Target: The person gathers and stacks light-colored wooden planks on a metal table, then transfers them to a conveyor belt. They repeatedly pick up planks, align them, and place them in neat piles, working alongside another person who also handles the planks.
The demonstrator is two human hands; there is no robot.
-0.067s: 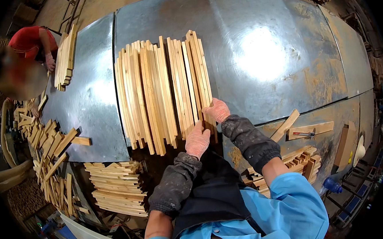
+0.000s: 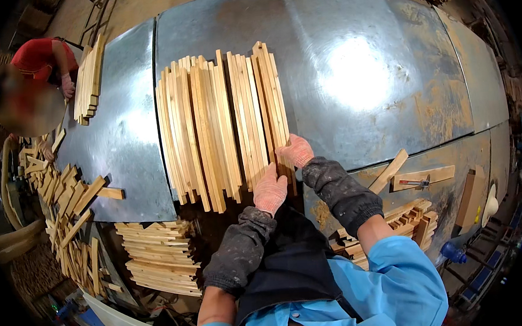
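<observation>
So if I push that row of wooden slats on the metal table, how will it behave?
The wooden slats look thin, stiff and light. On the smooth metal table they probably slide easily. Loose side by side, they would likely fan apart under the left hand and right hand.

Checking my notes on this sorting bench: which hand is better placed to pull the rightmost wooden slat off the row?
Right, probably. The right hand already rests on the rightmost slats, while the left hand sits lower at the row's near ends.

A woodworking shop: metal-topped bench (image 2: 358, 77), stacked wooden slats (image 2: 159, 258) everywhere.
</observation>
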